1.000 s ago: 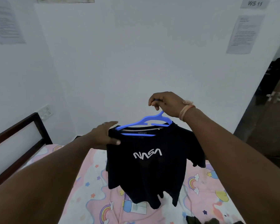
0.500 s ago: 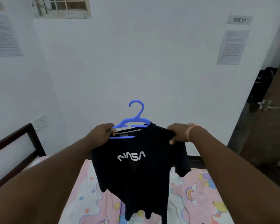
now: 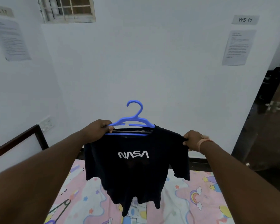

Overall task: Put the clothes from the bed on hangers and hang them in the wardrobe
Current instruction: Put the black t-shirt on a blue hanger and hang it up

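Left hand (image 3: 99, 132) grips the blue hanger (image 3: 132, 122)'s left end; right hand (image 3: 192, 140) pinches the black T-shirt (image 3: 136, 167)'s right sleeve; wardrobe (image 3: 265, 126) far right.

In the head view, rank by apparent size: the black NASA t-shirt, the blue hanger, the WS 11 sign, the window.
1. black NASA t-shirt
2. window, though cut off by the top edge
3. blue hanger, partly hidden in the collar
4. WS 11 sign
Window and sign are farther away, so true sizes are unsure.
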Available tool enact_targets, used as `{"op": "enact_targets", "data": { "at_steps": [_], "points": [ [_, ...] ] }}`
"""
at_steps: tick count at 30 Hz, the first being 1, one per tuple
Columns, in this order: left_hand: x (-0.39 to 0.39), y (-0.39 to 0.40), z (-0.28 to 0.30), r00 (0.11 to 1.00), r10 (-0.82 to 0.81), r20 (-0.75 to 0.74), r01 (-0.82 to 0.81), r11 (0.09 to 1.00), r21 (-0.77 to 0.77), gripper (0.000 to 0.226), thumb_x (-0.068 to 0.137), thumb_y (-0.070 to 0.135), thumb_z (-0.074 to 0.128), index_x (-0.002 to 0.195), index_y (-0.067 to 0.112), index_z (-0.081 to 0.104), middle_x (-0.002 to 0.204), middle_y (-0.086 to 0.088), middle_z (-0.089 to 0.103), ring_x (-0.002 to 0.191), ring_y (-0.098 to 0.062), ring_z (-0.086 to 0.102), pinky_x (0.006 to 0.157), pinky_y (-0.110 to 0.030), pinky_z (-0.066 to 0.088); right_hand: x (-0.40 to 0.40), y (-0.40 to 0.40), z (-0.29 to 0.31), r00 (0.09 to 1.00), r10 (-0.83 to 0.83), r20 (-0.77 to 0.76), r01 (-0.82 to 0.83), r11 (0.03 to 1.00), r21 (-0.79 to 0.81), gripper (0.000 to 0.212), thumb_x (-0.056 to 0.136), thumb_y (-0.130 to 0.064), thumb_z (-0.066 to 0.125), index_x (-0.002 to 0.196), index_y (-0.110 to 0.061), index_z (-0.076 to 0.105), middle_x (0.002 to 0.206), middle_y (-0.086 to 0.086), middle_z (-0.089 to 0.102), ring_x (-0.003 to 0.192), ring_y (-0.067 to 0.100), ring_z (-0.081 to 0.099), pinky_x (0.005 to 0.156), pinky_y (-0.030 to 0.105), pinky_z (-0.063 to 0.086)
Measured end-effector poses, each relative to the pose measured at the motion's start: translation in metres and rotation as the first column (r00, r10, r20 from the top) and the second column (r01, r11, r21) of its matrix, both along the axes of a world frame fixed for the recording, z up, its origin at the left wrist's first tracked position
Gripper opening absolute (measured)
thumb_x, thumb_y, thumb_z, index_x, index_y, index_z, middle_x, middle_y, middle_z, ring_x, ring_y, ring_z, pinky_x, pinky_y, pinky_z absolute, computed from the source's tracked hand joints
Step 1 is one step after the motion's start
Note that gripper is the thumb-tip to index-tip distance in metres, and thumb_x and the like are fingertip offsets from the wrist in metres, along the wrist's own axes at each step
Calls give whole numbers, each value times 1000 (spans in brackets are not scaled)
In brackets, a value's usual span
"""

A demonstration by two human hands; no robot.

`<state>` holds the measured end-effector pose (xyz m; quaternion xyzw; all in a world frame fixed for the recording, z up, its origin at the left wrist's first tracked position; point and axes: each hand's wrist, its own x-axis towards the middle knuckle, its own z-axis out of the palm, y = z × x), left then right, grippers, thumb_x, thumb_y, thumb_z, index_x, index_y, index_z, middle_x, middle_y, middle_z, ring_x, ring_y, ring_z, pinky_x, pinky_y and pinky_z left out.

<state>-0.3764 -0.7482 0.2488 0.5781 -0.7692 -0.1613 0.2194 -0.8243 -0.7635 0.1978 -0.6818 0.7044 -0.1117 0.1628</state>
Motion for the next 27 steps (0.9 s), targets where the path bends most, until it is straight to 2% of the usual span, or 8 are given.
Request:
{"op": "enact_targets", "data": {
  "at_steps": [5,8,10,15,18,20,23,27],
  "points": [
    [-8,0,8,1000,-16,24,15,999,44,27,103,27,52,79,19,61,67,8,55,63,-10,46,66,-30,38,4,2,3,974,-75,-212,120,971,208,27,97,-23,59,71,-24,54,64,-11,56,67,13,63,86,29,39],
    [-14,1,9,1000,3,-7,-3,999,33,26,102,28,53,80,19,63,70,7,58,65,-12,49,68,-31,38,12,2,24,909,8,-416,121,952,282,11,98,-19,49,101,-18,60,89,1,55,87,17,57,89,30,39],
    [-21,-2,9,997,50,-61,-50,999,0,27,103,28,53,80,20,65,75,7,63,70,-13,53,71,-31,40,22,-4,41,878,57,-475,70,967,244,27,98,-20,44,121,-12,55,114,10,52,107,20,49,96,31,35],
    [-26,-6,17,973,193,-124,-201,978,-55,26,102,29,51,84,31,70,95,0,71,94,-24,64,92,-42,50,62,-7,101,982,21,-189,-48,990,-135,62,87,-30,53,145,-17,34,140,12,50,128,34,48,106,44,38],
    [-33,-3,24,966,221,-135,-233,969,-81,24,99,34,52,83,41,69,95,6,71,96,-22,65,95,-45,51,94,-6,120,976,218,-19,-215,943,-252,78,87,-54,57,153,-30,25,146,3,49,131,28,50,110,47,38],
    [-42,0,29,966,200,-164,-219,971,-100,22,99,33,56,85,41,71,95,4,73,96,-24,66,94,-45,50,118,-7,128,924,339,175,-280,914,-292,65,89,-60,53,145,-31,36,133,-1,60,117,24,59,104,45,43],
    [-52,11,40,966,164,-197,-192,972,-132,16,99,32,63,90,28,75,91,-3,72,90,-25,65,87,-42,51,147,-3,141,814,395,426,-206,882,-424,25,101,-37,43,105,-18,58,99,6,71,81,20,69,81,41,57],
    [-39,34,47,972,222,-76,-233,952,-199,14,94,39,69,88,26,69,80,5,66,74,-13,59,69,-32,43,155,-9,148,708,422,566,-115,860,-497,30,103,-23,39,95,-3,59,95,17,68,59,10,69,64,34,52]
  ]
}}
